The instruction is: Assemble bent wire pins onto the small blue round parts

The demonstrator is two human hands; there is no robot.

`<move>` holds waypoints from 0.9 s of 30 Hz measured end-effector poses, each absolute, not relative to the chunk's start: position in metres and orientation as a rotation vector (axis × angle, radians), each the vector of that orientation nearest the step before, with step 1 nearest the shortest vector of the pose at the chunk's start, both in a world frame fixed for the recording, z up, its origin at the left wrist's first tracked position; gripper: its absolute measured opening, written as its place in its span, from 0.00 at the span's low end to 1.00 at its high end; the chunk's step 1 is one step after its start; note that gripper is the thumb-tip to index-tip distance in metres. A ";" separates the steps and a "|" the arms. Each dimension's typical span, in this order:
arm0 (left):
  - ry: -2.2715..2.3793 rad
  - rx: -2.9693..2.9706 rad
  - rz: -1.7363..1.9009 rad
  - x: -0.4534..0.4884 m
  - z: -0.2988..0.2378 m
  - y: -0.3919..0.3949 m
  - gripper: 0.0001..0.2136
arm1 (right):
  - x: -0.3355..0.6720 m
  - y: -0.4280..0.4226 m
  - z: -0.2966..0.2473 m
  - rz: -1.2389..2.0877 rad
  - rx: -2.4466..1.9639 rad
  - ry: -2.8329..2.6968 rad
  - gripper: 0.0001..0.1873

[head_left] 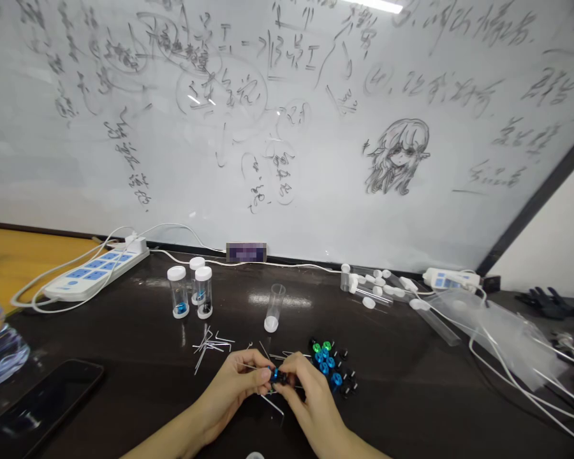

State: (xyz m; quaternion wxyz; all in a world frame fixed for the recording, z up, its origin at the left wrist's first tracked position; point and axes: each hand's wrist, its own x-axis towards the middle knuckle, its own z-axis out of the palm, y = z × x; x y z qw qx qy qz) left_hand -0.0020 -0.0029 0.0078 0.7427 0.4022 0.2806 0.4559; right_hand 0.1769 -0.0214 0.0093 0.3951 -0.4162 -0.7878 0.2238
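Observation:
Between my two hands is a small blue and black part [276,376], partly hidden by the fingers. My left hand [236,386] is closed, its thumb and fingers pinching the left side of the part, and a thin metal rod sticks out at its fingertips. From the other side my right hand [310,395] grips the same part with curled fingers. Just right of it lies a group of small blue, green and black parts [330,364]. Thin bent metal rods [210,344] are scattered left of the hands, and another bent rod [272,406] lies below the fingertips.
An uncapped clear tube [275,306] stands ahead; three white-capped tubes [178,293] are to its left. More tubes and white caps [377,284] lie at back right, near a plastic bag [492,325]. A phone [43,408], bottle [0,344] and power strip [95,271] are left.

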 end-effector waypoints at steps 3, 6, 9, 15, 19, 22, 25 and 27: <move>0.607 0.887 0.994 -0.002 0.008 -0.004 0.04 | 0.177 -0.021 0.010 0.614 -1.118 -1.988 0.07; 0.609 0.888 0.995 -0.002 0.008 -0.004 0.05 | 0.177 -0.022 0.011 0.622 -1.124 -1.992 0.10; 0.631 0.885 1.010 -0.002 0.010 -0.005 0.06 | 0.176 -0.021 0.011 0.582 -1.056 -1.972 0.03; 0.627 0.902 1.002 -0.002 0.010 -0.004 0.05 | 0.177 -0.021 0.013 0.638 -1.109 -1.967 0.08; 0.621 0.916 1.014 -0.002 0.008 -0.003 0.05 | 0.176 -0.022 0.013 0.623 -1.036 -1.960 0.04; 0.620 0.921 1.012 -0.002 0.008 -0.003 0.04 | 0.176 -0.021 0.012 0.648 -1.048 -1.938 0.04; 0.618 0.914 1.002 -0.002 0.009 -0.005 0.05 | 0.177 -0.021 0.012 0.715 -1.117 -1.934 0.10; 0.621 0.912 1.001 -0.002 0.009 -0.005 0.05 | 0.177 -0.020 0.013 0.721 -1.119 -1.948 0.12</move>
